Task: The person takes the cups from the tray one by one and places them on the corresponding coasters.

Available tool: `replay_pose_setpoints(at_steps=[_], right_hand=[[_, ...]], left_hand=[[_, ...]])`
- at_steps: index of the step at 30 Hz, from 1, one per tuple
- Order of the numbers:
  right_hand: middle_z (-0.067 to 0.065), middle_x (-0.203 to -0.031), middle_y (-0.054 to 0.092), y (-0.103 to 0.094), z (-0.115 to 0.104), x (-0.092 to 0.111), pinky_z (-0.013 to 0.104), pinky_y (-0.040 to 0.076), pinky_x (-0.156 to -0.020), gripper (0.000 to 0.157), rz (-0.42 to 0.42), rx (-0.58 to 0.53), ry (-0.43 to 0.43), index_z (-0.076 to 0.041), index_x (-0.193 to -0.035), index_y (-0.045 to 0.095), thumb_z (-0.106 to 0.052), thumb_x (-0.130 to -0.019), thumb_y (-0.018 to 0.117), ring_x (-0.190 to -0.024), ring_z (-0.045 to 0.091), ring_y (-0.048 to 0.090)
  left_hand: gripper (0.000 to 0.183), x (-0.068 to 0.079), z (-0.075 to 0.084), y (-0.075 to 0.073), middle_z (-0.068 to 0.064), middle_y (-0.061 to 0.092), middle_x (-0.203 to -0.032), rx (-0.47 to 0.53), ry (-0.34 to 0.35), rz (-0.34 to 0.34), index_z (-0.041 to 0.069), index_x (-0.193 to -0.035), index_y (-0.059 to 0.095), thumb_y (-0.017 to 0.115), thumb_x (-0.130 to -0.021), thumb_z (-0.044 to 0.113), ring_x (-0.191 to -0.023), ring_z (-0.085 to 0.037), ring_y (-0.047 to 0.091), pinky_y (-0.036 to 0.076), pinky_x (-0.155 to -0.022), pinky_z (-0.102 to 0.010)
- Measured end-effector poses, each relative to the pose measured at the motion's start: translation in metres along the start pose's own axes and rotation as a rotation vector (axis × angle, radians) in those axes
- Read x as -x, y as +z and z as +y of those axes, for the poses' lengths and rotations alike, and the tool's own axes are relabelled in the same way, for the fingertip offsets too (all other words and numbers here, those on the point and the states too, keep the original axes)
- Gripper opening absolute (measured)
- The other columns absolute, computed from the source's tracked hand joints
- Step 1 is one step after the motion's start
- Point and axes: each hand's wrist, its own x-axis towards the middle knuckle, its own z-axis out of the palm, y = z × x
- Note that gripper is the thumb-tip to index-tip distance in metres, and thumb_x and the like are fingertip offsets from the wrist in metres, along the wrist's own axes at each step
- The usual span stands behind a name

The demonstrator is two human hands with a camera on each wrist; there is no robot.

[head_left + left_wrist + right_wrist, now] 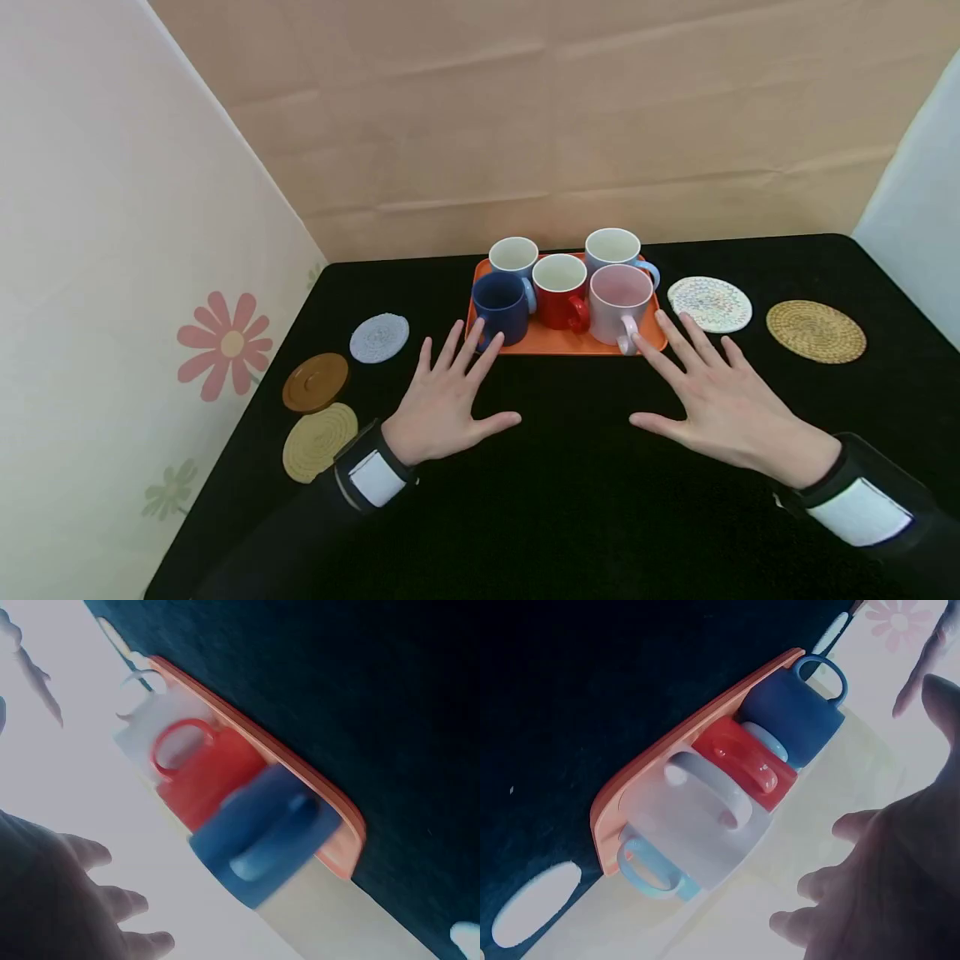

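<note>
With fingers spread, my left hand (442,408) hovers in front of the dark blue mug (501,308) and holds nothing. My right hand (731,408), also spread and holding nothing, is nearest the pale pink mug (619,302), its fingertips overlapping the handle area in the head view; contact cannot be told. An orange tray (547,343) carries these two mugs, a red mug (553,307) between them, and two light blue mugs with white insides behind, one at back left (513,252) and one at back right (612,248). All stand upright.
Left of the tray lie a light blue-grey coaster (379,337), a brown wooden coaster (316,382) and a yellow woven coaster (319,442). To its right are a white speckled coaster (709,303) and a tan woven coaster (816,332). The black table (555,500) meets walls behind and at both sides.
</note>
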Motion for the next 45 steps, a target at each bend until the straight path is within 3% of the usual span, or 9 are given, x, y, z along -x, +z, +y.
replay_pose_setpoints(at_steps=[8, 15, 23, 27, 35, 45], right_hand=[[0.018, -0.16, 0.011, -0.003, 0.009, -0.007, 0.07, 0.018, -0.102, 0.092, 0.052, 0.053, -0.046, -0.019, -0.155, 0.022, -0.071, -0.085, 0.052, -0.143, 0.042, 0.011], [0.018, -0.158, 0.018, 0.0, 0.017, -0.003, 0.064, 0.025, -0.101, 0.09, 0.065, 0.067, -0.057, -0.016, -0.153, 0.029, -0.069, -0.085, 0.055, -0.141, 0.042, 0.02], [0.022, -0.153, 0.029, 0.003, 0.018, -0.003, 0.064, 0.031, -0.099, 0.083, 0.088, 0.023, -0.07, -0.007, -0.147, 0.04, -0.064, -0.089, 0.055, -0.135, 0.044, 0.031], [0.026, -0.149, 0.033, 0.003, 0.017, -0.005, 0.065, 0.033, -0.097, 0.082, 0.062, 0.006, -0.055, -0.004, -0.144, 0.044, -0.064, -0.089, 0.054, -0.13, 0.046, 0.037], [0.028, -0.143, 0.04, 0.004, 0.016, -0.005, 0.064, 0.038, -0.093, 0.081, 0.011, -0.012, -0.03, -0.003, -0.144, 0.043, -0.064, -0.092, 0.049, -0.124, 0.045, 0.045], [0.027, -0.14, 0.045, 0.006, 0.018, -0.004, 0.061, 0.04, -0.092, 0.079, 0.0, -0.007, -0.027, -0.002, -0.143, 0.044, -0.063, -0.093, 0.048, -0.121, 0.044, 0.048]], left_hand=[[0.094, -0.006, -0.032, -0.006, -0.009, -0.004, -0.161, -0.025, -0.086, 0.025, 0.023, -0.157, 0.011, 0.045, -0.086, 0.074, -0.145, -0.032, -0.008, 0.0, -0.108, -0.065], [0.095, -0.017, -0.086, 0.015, -0.014, 0.0, -0.161, -0.014, -0.229, 0.004, 0.02, -0.157, 0.01, 0.042, -0.087, 0.075, -0.145, -0.038, -0.002, 0.002, -0.109, -0.065], [0.099, -0.024, -0.151, 0.03, -0.021, 0.003, -0.159, 0.082, -0.459, -0.116, 0.012, -0.157, 0.01, 0.044, -0.086, 0.073, -0.143, -0.045, 0.002, 0.008, -0.106, -0.069], [0.101, -0.026, -0.173, 0.031, -0.024, -0.002, -0.159, 0.165, -0.556, -0.194, 0.01, -0.156, 0.005, 0.047, -0.086, 0.07, -0.142, -0.048, 0.001, 0.012, -0.105, -0.07], [0.102, -0.032, -0.192, 0.031, -0.034, 0.003, -0.154, 0.296, -0.626, -0.263, 0.001, -0.154, 0.004, 0.056, -0.087, 0.057, -0.137, -0.056, 0.011, 0.02, -0.106, -0.066], [0.106, -0.04, -0.202, 0.04, -0.034, 0.016, -0.151, 0.254, -0.621, -0.258, 0.002, -0.154, 0.006, 0.063, -0.082, 0.056, -0.135, -0.053, 0.022, 0.025, -0.103, -0.065]])
